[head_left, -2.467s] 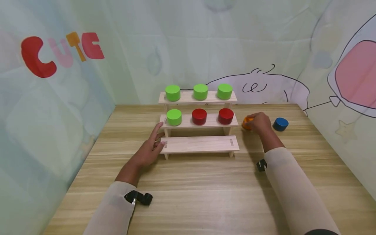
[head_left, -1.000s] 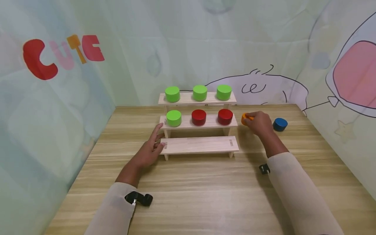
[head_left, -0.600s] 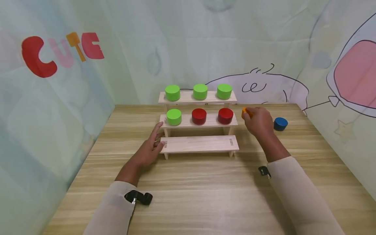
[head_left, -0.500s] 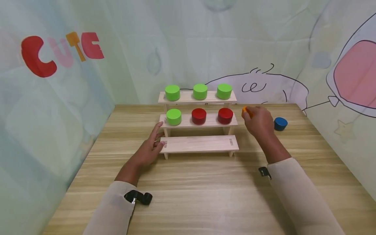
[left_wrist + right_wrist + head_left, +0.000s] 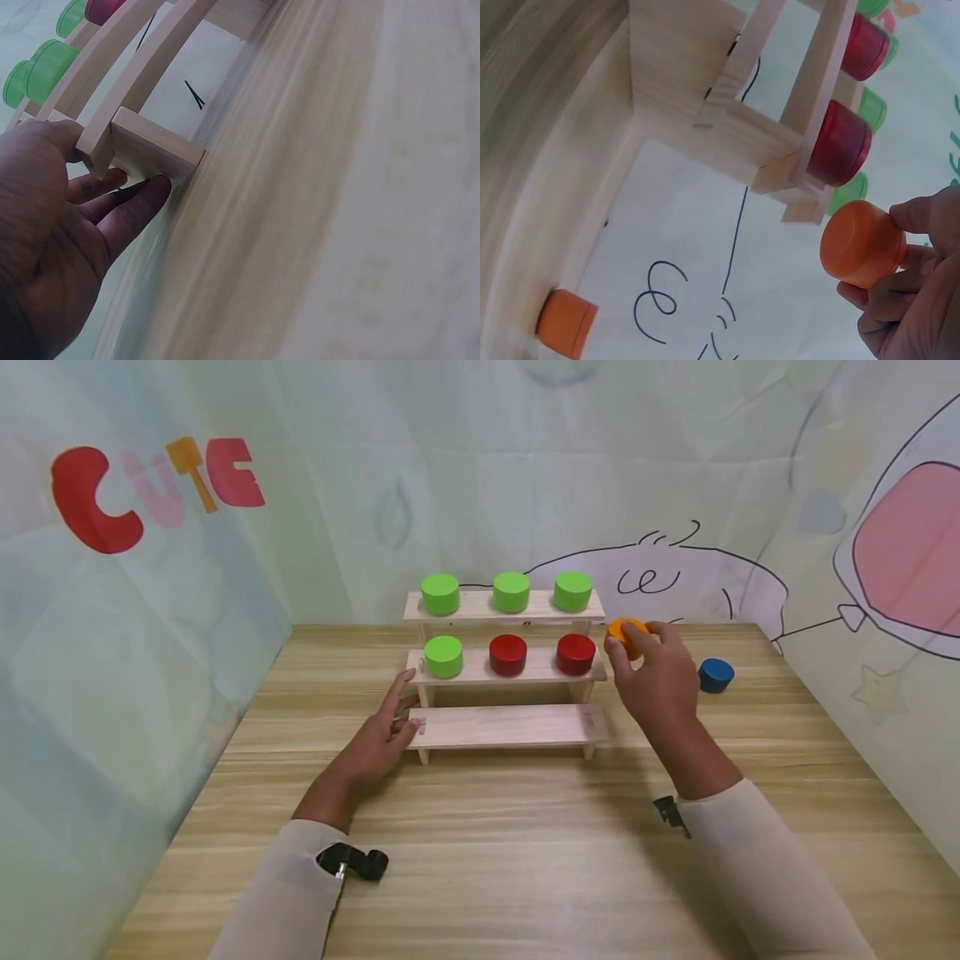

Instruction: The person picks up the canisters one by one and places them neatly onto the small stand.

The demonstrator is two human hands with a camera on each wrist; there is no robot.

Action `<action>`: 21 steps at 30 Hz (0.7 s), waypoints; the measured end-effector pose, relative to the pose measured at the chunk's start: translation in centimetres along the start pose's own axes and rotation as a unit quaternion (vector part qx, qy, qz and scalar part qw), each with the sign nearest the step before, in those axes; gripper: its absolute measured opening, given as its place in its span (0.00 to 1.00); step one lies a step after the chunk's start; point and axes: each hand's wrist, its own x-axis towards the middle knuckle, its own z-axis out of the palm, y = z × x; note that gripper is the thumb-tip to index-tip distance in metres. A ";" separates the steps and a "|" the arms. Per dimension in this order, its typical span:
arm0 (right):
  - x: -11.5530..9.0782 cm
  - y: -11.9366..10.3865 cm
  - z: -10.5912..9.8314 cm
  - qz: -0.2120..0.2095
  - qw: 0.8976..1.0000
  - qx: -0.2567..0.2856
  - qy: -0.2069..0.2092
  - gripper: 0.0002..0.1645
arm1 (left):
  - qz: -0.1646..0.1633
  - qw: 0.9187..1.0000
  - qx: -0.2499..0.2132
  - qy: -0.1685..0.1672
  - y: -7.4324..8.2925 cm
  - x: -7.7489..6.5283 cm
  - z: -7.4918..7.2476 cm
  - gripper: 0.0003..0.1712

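My left hand (image 5: pixel 375 745) rests against the left end of a wooden three-step rack (image 5: pixel 510 727), with thumb at the bottom step and index finger at the middle one. In the left wrist view other fingertips lie at the rack's leg (image 5: pixel 154 142). My right hand (image 5: pixel 660 681) pinches an orange round block (image 5: pixel 862 244) between thumb and fingers, raised off the table beside the rack's right end. The middle step carries one green block (image 5: pixel 444 657) and two red blocks (image 5: pixel 575 655); three green blocks (image 5: pixel 512 592) line the top step. The bottom step is bare.
A blue round block (image 5: pixel 716 675) lies on the wooden table (image 5: pixel 480 860), right of my right hand. In the right wrist view a second orange block (image 5: pixel 566 324) stands on the table, hidden in the head view. A printed cloth backdrop (image 5: pixel 337 510) rises behind the table.
My right hand has lifted the orange block from the table and brought it up and slightly left, close to the rack's right end. My left hand has stayed at the rack.
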 end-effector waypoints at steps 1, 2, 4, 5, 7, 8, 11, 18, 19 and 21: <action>-0.1 -0.3 -0.1 -0.005 1.000 -0.003 0.003 0.28 | 0.002 1.000 0.001 0.000 0.0 0.0 0.0 0.45; -0.3 -0.5 -0.1 -0.010 1.000 -0.006 0.006 0.28 | 0.003 1.000 0.000 0.000 0.0 0.0 0.0 0.45; -0.5 -0.9 0.0 -0.022 1.000 -0.014 0.013 0.28 | 0.004 1.000 0.000 0.000 -0.1 0.1 0.0 0.45; -0.7 -1.1 0.0 -0.029 0.999 -0.016 0.017 0.28 | 0.004 1.000 -0.001 0.000 -0.1 0.1 0.0 0.45; -0.9 -1.5 0.0 -0.044 0.999 -0.019 0.022 0.29 | 0.004 1.000 -0.002 0.000 -0.1 0.1 0.0 0.45; -1.0 -1.6 0.1 -0.052 0.998 -0.021 0.025 0.29 | 0.002 1.000 -0.004 -0.001 -0.1 0.1 0.0 0.45; -1.3 -2.2 0.1 -0.075 0.996 -0.021 0.033 0.29 | 0.001 1.000 -0.005 -0.002 0.0 0.0 0.0 0.45; -2.0 -4.0 0.8 -0.137 0.989 0.017 0.047 0.27 | -0.001 1.000 -0.006 -0.002 0.0 0.0 0.0 0.44; -2.1 -4.3 1.0 -0.147 0.988 0.025 0.046 0.27 | -0.001 1.000 -0.007 -0.002 0.0 0.0 0.0 0.44; -2.2 -5.0 1.3 -0.164 0.984 0.052 0.038 0.26 | -0.002 1.000 -0.006 -0.003 -0.1 0.0 0.0 0.44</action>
